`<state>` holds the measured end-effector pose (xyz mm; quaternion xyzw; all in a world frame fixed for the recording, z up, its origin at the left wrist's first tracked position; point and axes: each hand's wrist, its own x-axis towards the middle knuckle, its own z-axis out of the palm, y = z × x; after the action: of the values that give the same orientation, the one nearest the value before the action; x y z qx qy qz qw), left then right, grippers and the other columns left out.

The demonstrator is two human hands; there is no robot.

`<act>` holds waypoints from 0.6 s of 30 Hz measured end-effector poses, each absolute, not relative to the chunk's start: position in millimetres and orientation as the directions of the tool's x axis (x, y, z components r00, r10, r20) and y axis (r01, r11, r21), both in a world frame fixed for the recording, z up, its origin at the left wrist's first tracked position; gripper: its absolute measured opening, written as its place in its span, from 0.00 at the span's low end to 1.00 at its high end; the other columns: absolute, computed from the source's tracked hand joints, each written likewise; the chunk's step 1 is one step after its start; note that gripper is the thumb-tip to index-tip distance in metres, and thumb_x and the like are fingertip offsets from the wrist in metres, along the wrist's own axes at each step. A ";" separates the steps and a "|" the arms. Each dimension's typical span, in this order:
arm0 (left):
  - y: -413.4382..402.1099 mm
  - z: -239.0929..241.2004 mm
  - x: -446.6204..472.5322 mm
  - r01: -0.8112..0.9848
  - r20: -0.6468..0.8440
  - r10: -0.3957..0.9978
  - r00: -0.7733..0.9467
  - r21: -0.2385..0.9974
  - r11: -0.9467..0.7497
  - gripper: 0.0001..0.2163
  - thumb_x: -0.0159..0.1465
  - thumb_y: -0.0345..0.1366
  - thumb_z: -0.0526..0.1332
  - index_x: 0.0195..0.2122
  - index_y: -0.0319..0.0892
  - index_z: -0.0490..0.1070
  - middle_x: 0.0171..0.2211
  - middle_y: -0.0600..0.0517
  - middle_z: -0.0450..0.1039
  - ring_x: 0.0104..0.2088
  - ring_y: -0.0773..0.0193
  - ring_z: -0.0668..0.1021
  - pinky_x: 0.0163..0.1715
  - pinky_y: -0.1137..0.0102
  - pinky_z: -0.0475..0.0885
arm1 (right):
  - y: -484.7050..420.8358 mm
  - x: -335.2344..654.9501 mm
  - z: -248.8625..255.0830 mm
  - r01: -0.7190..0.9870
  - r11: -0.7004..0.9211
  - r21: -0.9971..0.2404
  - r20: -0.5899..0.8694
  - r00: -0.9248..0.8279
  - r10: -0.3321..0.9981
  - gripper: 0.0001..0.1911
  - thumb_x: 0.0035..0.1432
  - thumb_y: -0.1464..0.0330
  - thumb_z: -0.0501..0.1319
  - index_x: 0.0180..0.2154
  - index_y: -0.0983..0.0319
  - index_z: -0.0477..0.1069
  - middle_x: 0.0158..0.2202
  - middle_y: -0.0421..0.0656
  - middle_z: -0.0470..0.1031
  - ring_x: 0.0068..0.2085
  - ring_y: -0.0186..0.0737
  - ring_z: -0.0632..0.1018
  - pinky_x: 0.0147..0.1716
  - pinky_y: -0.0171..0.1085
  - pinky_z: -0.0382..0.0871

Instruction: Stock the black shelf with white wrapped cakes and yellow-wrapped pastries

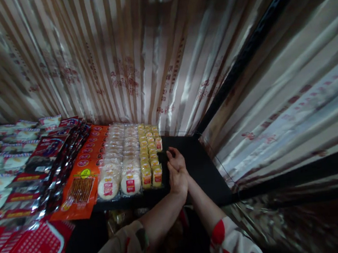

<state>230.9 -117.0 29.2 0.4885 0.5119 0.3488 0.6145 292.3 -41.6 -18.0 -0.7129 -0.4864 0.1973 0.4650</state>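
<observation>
My left hand (177,179) and my right hand (177,160) are close together, the wrists nearly overlapping, over the right part of a black shelf (207,171). Both are just right of rows of small yellow packets (150,157). The fingers of my right hand are bent inward, and whatever they hold, if anything, does not show. Most fingers of my left hand are hidden on its far side. A dark patch beside the fingertips is too dim to make out. Left of the yellow packets stand two rows of round white wrapped crackers (130,182) with red labels.
Orange snack packs (80,182), dark shiny packs (48,147) and white packs (16,161) line the shelf leftward. A red plastic basket (45,248) is at lower left. Printed plastic sheeting (117,55) hangs behind. A black post (228,82) rises at the right corner.
</observation>
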 end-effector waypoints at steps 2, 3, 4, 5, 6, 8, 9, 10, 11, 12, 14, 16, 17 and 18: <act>-142.2 35.4 219.4 0.105 -0.338 0.921 0.194 0.941 0.323 0.30 0.63 0.38 0.51 0.63 0.31 0.43 0.61 0.32 0.54 0.59 0.52 0.64 0.57 0.62 0.59 | -68.9 288.4 -14.2 0.473 -0.115 -0.874 0.160 0.503 0.849 0.22 0.54 0.58 0.52 0.45 0.63 0.68 0.44 0.49 0.75 0.44 0.43 0.75 0.45 0.39 0.68; -156.6 37.4 212.6 0.120 -0.329 0.925 0.191 0.943 0.311 0.29 0.61 0.37 0.52 0.62 0.32 0.45 0.61 0.35 0.54 0.59 0.53 0.64 0.57 0.64 0.59 | -84.6 285.1 -12.0 0.454 -0.113 -0.884 0.162 0.524 0.836 0.22 0.53 0.58 0.52 0.45 0.64 0.68 0.44 0.49 0.75 0.45 0.43 0.75 0.46 0.40 0.68; -171.7 38.5 205.1 0.125 -0.306 0.929 0.209 0.950 0.285 0.29 0.61 0.37 0.53 0.62 0.33 0.47 0.61 0.37 0.56 0.59 0.54 0.64 0.57 0.65 0.59 | -101.4 280.8 -10.0 0.428 -0.102 -0.898 0.169 0.549 0.819 0.21 0.53 0.58 0.52 0.44 0.64 0.69 0.44 0.49 0.74 0.45 0.44 0.75 0.46 0.41 0.67; -187.2 38.5 196.8 0.125 -0.280 0.931 0.233 0.958 0.257 0.29 0.60 0.37 0.53 0.62 0.34 0.48 0.60 0.38 0.57 0.59 0.55 0.64 0.57 0.66 0.59 | -119.0 275.3 -8.4 0.413 -0.087 -0.907 0.173 0.552 0.816 0.21 0.54 0.58 0.52 0.44 0.64 0.69 0.45 0.49 0.74 0.46 0.44 0.75 0.46 0.42 0.67; -202.7 37.5 187.7 0.126 -0.262 0.928 0.266 0.964 0.236 0.29 0.60 0.37 0.53 0.62 0.34 0.49 0.60 0.39 0.59 0.58 0.55 0.65 0.57 0.66 0.59 | -137.2 268.8 -7.5 0.393 -0.079 -0.916 0.169 0.558 0.813 0.21 0.54 0.58 0.52 0.45 0.63 0.68 0.46 0.49 0.73 0.45 0.43 0.75 0.46 0.42 0.67; -232.4 33.4 166.9 0.147 -0.252 0.913 0.321 0.966 0.215 0.30 0.59 0.36 0.54 0.62 0.33 0.50 0.60 0.39 0.58 0.59 0.55 0.63 0.58 0.66 0.57 | -173.2 252.7 -7.9 0.350 -0.087 -0.933 0.137 0.567 0.812 0.21 0.55 0.58 0.51 0.46 0.62 0.67 0.47 0.49 0.73 0.43 0.42 0.76 0.43 0.42 0.69; -246.1 30.4 155.1 0.163 -0.263 0.902 0.342 0.962 0.218 0.31 0.58 0.35 0.54 0.62 0.32 0.50 0.60 0.38 0.57 0.60 0.55 0.63 0.59 0.66 0.57 | -190.2 243.5 -9.5 0.339 -0.101 -0.935 0.122 0.576 0.808 0.20 0.56 0.58 0.50 0.46 0.62 0.68 0.47 0.49 0.73 0.43 0.42 0.76 0.41 0.41 0.69; -258.5 27.0 142.5 0.177 -0.278 0.887 0.368 0.958 0.227 0.31 0.57 0.35 0.55 0.62 0.32 0.49 0.60 0.38 0.57 0.60 0.55 0.63 0.59 0.66 0.56 | -206.1 233.8 -12.0 0.336 -0.110 -0.935 0.115 0.582 0.805 0.20 0.57 0.58 0.50 0.45 0.62 0.68 0.47 0.49 0.73 0.43 0.42 0.76 0.41 0.41 0.69; -269.6 23.0 129.4 0.182 -0.283 0.871 0.401 0.957 0.227 0.32 0.57 0.36 0.55 0.62 0.32 0.50 0.60 0.38 0.57 0.60 0.54 0.63 0.59 0.65 0.56 | -220.5 223.7 -15.5 0.339 -0.119 -0.933 0.111 0.588 0.801 0.19 0.57 0.59 0.50 0.44 0.61 0.68 0.47 0.49 0.73 0.42 0.42 0.76 0.43 0.41 0.69; -279.1 18.2 115.9 0.182 -0.277 0.860 0.428 0.959 0.218 0.31 0.57 0.36 0.55 0.61 0.33 0.52 0.61 0.39 0.56 0.60 0.54 0.62 0.60 0.65 0.55 | -233.1 213.6 -20.0 0.345 -0.128 -0.930 0.103 0.580 0.808 0.18 0.57 0.59 0.50 0.44 0.61 0.68 0.46 0.48 0.73 0.42 0.41 0.76 0.44 0.42 0.69; -292.5 5.7 89.5 0.185 -0.258 0.856 0.447 0.963 0.193 0.26 0.58 0.38 0.54 0.59 0.37 0.57 0.60 0.42 0.59 0.60 0.55 0.62 0.60 0.65 0.54 | -252.2 193.6 -31.7 0.375 -0.137 -0.917 0.099 0.547 0.831 0.17 0.57 0.60 0.50 0.43 0.60 0.69 0.44 0.47 0.75 0.42 0.42 0.76 0.45 0.42 0.68; -298.3 -11.2 66.1 0.171 -0.228 0.861 0.455 0.971 0.167 0.21 0.62 0.40 0.51 0.56 0.42 0.62 0.57 0.46 0.63 0.57 0.57 0.66 0.58 0.65 0.58 | -262.7 175.1 -45.5 0.425 -0.134 -0.895 0.095 0.476 0.875 0.17 0.57 0.61 0.49 0.41 0.60 0.71 0.41 0.47 0.76 0.42 0.43 0.77 0.45 0.42 0.69; -298.5 -21.1 55.9 0.190 -0.217 0.877 0.429 0.971 0.147 0.19 0.61 0.40 0.51 0.53 0.44 0.65 0.56 0.47 0.66 0.56 0.58 0.67 0.58 0.66 0.59 | -265.0 166.5 -52.6 0.460 -0.139 -0.877 0.074 0.416 0.907 0.16 0.57 0.62 0.49 0.40 0.60 0.71 0.41 0.46 0.76 0.43 0.43 0.76 0.46 0.42 0.69; -297.0 -31.4 46.7 0.227 -0.224 0.888 0.402 0.964 0.141 0.18 0.61 0.40 0.52 0.51 0.45 0.67 0.54 0.48 0.67 0.55 0.59 0.68 0.58 0.67 0.59 | -265.5 158.6 -59.3 0.498 -0.153 -0.853 0.035 0.348 0.937 0.16 0.57 0.63 0.49 0.40 0.60 0.71 0.41 0.47 0.76 0.44 0.43 0.76 0.46 0.42 0.69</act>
<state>46.7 -297.0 -31.4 0.5928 0.4702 0.2796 0.5910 158.6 -265.5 -59.3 -0.7107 -0.5048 0.2670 0.4108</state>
